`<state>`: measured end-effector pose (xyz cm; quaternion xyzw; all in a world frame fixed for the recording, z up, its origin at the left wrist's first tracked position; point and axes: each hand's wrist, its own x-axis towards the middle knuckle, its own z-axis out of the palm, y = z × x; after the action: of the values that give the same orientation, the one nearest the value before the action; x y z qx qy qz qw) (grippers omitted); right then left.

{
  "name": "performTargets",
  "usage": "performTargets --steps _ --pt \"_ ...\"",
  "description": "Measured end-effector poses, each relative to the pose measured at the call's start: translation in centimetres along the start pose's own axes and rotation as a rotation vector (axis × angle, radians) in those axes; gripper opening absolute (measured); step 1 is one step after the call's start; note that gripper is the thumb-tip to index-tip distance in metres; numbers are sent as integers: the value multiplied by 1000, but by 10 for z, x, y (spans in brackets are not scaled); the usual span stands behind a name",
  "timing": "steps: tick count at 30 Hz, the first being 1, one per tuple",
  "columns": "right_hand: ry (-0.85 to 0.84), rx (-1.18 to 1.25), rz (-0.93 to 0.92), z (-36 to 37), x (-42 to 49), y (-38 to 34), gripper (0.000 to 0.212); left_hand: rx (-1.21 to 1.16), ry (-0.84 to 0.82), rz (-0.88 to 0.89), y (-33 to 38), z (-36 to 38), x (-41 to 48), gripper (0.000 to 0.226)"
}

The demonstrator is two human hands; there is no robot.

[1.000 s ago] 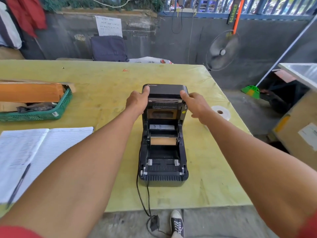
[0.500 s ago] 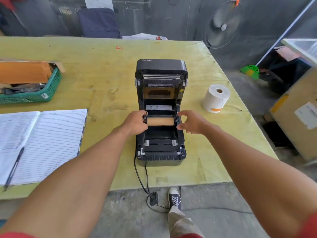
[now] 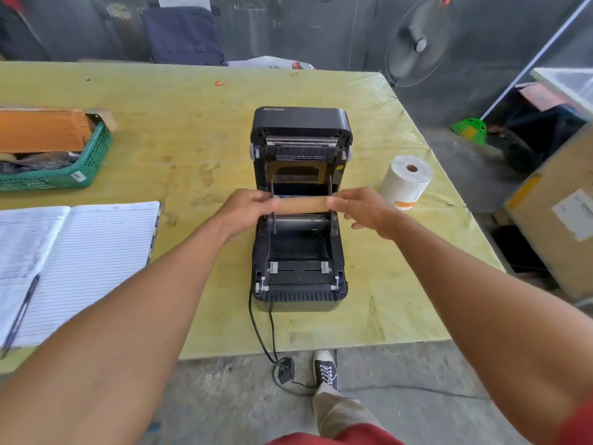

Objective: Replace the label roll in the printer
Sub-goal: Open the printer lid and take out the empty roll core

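A: What sits closest to the camera?

B: A dark shoe (image 3: 325, 369) on the concrete floor. Just left of it is a small black adapter (image 3: 285, 371), and its cable (image 3: 256, 329) runs up to the near face of the printer (image 3: 298, 295).

A: And the table?

B: The yellow-green table (image 3: 401, 316) carries the printer near its middle. At the near left lies an open lined notebook (image 3: 96, 252) with a pen (image 3: 22, 311) on its left page.

A: Where are the hands?

B: Both reach over the printer's open bay. The left hand (image 3: 247, 208) pinches the left end of a bare brown cardboard core (image 3: 303, 203), and the right hand (image 3: 362, 208) pinches the right end (its lower fingers stick out loosely). The core lies level and crosswise between two thin black side plates (image 3: 273, 207), above the bay's dark roller (image 3: 301, 223). Whether it touches the printer I cannot tell.

A: The new roll?

B: A white label roll (image 3: 406, 181) stands on end on the table, just right of the printer and just beyond the right hand, untouched.

A: Farther back?

B: The printer's lid (image 3: 300, 118) stands raised, marked Xprinter. At the far left, a green basket (image 3: 80, 168) holds brown cardboard. Past the table's far right corner, a fan (image 3: 417, 43) stands by the grey wall.
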<state>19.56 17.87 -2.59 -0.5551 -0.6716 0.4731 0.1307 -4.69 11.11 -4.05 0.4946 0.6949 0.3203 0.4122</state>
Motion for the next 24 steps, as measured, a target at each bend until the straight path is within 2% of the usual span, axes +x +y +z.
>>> performTargets --steps 2,4,7,11,16,21,23,24 --pt "-32 186 42 -7 -14 -10 44 -310 -47 -93 19 2 -7 33" --pt "-52 303 58 -7 -28 -14 39 -501 -69 -111 38 14 -18 22" --pt "12 397 69 -4 -54 -4 37 -519 11 -112 51 40 -32 24" --pt "66 488 136 -12 -92 28 27 -522 -58 -172 50 77 -48 30" --pt "53 455 225 -37 -116 67 30 -497 -119 -204 52 130 -56 28" --pt "112 504 270 -79 -102 104 31 -551 -84 -263 64 167 -36 23" --pt "213 418 322 -95 -90 129 33 -544 -54 -294 66 182 -21 22" --pt "265 292 355 -102 -83 145 34 -543 -45 -318 67 192 -15 22"
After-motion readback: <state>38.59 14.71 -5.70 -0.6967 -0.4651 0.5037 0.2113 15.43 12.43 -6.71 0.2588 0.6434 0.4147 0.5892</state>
